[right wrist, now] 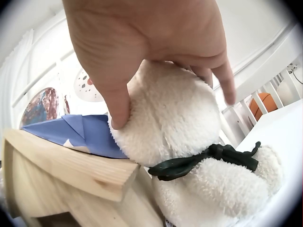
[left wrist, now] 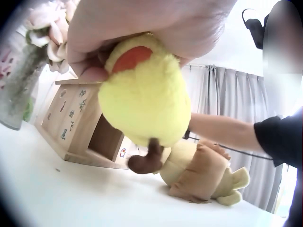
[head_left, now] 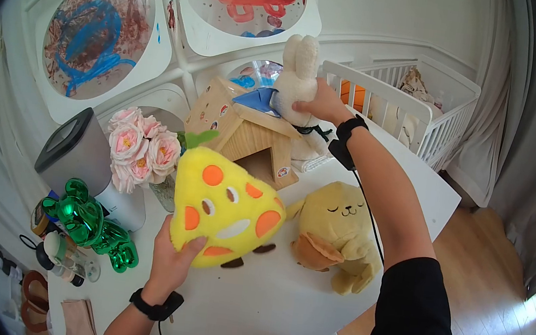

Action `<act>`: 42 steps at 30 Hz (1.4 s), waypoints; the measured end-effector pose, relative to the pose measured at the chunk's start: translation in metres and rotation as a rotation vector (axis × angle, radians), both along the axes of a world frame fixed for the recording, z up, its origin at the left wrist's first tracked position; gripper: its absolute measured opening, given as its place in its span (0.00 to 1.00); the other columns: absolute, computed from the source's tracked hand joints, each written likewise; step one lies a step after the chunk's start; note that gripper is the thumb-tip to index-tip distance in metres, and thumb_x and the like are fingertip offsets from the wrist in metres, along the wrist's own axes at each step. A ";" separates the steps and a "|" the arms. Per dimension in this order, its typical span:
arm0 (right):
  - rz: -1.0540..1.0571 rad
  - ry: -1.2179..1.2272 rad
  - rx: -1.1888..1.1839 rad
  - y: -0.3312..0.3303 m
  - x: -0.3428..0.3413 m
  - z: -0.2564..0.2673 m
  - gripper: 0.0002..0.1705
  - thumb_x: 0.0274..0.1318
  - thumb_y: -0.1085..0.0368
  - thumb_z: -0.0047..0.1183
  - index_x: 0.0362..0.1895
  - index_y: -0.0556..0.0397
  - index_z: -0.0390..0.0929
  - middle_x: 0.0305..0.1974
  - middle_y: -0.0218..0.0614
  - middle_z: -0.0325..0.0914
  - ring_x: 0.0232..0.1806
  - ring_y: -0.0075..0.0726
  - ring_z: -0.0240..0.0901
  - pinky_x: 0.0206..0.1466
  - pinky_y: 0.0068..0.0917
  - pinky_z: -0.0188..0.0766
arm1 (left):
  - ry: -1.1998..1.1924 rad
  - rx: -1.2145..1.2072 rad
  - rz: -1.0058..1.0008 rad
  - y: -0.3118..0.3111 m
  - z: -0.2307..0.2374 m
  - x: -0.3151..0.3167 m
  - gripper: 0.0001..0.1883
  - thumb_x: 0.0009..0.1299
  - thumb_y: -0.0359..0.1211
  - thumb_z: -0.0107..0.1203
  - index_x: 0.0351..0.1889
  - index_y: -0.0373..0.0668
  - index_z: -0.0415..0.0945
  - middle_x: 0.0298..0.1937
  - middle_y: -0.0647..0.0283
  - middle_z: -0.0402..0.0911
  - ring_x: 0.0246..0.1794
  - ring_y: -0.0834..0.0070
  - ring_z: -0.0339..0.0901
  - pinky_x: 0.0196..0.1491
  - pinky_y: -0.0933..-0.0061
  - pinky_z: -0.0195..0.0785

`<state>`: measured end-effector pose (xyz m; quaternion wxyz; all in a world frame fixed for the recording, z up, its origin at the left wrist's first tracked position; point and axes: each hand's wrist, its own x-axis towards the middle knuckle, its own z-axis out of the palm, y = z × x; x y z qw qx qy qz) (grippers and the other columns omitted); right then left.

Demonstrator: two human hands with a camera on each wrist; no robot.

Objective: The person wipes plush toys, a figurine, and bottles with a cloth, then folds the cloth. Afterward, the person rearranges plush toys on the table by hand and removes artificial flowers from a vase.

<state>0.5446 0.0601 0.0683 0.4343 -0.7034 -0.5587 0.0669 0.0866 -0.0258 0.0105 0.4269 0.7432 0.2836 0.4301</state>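
Note:
My left hand (head_left: 173,260) grips a yellow triangular plush toy (head_left: 244,195) by its lower left corner; it has orange spots, a smiling face and brown feet, and is held up over the white table. In the left wrist view, fingers curl round the edge of the yellow plush (left wrist: 147,104). Farther back, my right hand (head_left: 324,104) holds a white bunny plush (head_left: 301,71) by the head, beside a wooden toy house (head_left: 245,134). The right wrist view shows the thumb pressed into the white fur and a dark green ribbon bow (right wrist: 208,158) at the bunny's neck.
A blue folded cloth or paper piece (right wrist: 71,132) lies on the house roof. A floppy-eared yellow dog plush (head_left: 335,219) sits on the table (head_left: 262,321). Pink roses (head_left: 140,145), a shiny green bear figure (head_left: 91,219) and bottles (head_left: 66,256) stand left. A white crib (head_left: 415,112) stands behind right.

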 end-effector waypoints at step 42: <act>0.924 -0.427 -0.173 -0.124 -0.309 -0.025 0.28 0.58 0.60 0.64 0.59 0.60 0.74 0.56 0.49 0.75 0.59 0.54 0.72 0.64 0.43 0.69 | -0.507 -0.021 0.481 -0.010 -0.013 -0.191 0.11 0.69 0.25 0.56 0.48 0.44 0.70 0.47 0.66 0.75 0.51 0.77 0.73 0.52 0.70 0.65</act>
